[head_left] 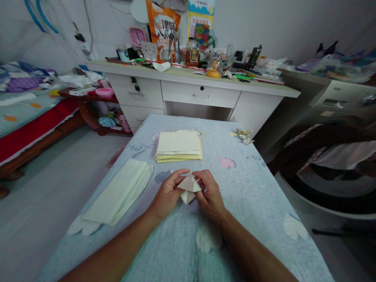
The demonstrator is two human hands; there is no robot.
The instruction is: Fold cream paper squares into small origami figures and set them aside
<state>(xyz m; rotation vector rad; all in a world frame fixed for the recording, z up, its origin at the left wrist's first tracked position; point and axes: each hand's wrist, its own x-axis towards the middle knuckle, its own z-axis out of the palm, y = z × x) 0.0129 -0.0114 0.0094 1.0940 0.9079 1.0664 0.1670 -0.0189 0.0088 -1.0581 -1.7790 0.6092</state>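
Note:
A small folded piece of white paper (189, 183) is held between my two hands above the cloth-covered table (249, 235). It has a peaked, pyramid-like top and a pointed flap below. My left hand (169, 192) grips its left side, thumb and fingers closed on the edge. On the other side my right hand (210, 194) pinches the right edge. Just beyond the hands lies a stack of cream and yellow paper sheets (179, 143). To the left rests a pile of long pale-green folded paper (117, 192).
Small folded paper pieces (244, 136), one patterned, sit at the table's far right corner. Behind stands a white desk (185, 92) crowded with a jar (193, 53), an orange snack bag (163, 29) and a pink clock (137, 37). A washing machine (331, 102) is at right, a bed (35, 117) at left.

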